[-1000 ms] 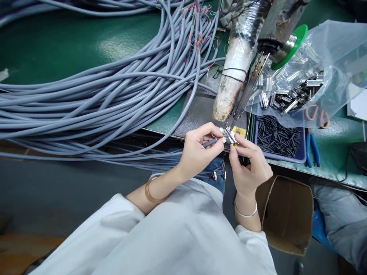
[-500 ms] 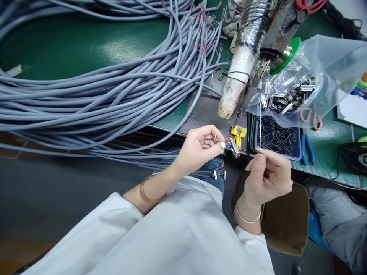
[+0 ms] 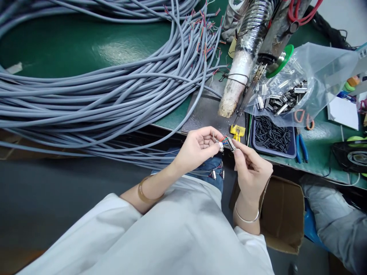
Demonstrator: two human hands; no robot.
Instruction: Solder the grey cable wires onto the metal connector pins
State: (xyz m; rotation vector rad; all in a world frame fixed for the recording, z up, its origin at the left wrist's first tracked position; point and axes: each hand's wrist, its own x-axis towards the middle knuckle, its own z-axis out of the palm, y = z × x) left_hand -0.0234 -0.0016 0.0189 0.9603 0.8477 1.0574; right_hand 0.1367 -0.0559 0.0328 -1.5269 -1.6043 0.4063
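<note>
My left hand (image 3: 197,148) is closed in a pinch around the end of a cable. From the cable's white end (image 3: 221,146), thin coloured wires (image 3: 223,139) run to a metal multi-pin connector (image 3: 230,144). My right hand (image 3: 251,168) has thumb and forefinger closed on the connector's right end. Its other fingers curl into the palm. The two hands are close together, just off the front edge of the bench. A yellow holder (image 3: 237,131) sits at that edge, right behind the connector. Below, several finished-looking connectors (image 3: 212,174) on cables rest on my lap.
Grey cables (image 3: 120,95) cover the left bench. A soldering iron (image 3: 249,95) points down beside a foil duct (image 3: 233,89). To the right are a bag of connectors (image 3: 318,76), a tray of black tubes (image 3: 295,152), blue-handled pliers (image 3: 302,148) and a cardboard box (image 3: 282,214) below.
My right hand has moved left and taken hold of the connector. The taut thin strand above its fingers no longer shows there. The view has shifted slightly right; my left hand keeps its pinch.
</note>
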